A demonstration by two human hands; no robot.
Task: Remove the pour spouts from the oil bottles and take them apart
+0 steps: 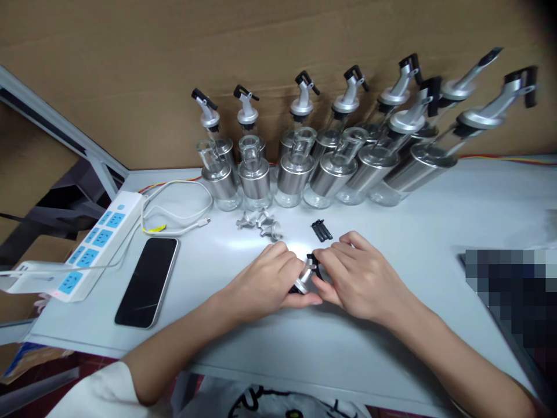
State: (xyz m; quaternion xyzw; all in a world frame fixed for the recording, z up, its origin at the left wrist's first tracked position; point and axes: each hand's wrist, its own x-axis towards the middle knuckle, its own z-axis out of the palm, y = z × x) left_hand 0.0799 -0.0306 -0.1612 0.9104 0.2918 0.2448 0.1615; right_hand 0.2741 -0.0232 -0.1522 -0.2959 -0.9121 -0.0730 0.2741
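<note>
My left hand (265, 280) is closed around a silver pour spout (305, 280), its tip pointing up and to the right. My right hand (359, 277) pinches a small black flap lever (317, 267) at the spout's tip. Whether the lever is hooked onto the spout cannot be made out, since my fingers cover part of it. Beyond my hands lie several loose silver spouts (272, 230) in a small heap. To their right, several black flap levers (322, 230) rest side by side on the white table (243, 348).
Glass bottles with steel bands (289, 174) stand in rows along the cardboard wall (261, 40); several carry spouts, others are open-necked. At left are a phone (147, 283), a power strip (98, 247) and a white cable (183, 231). A dark, pixelated object (513, 302) sits at right.
</note>
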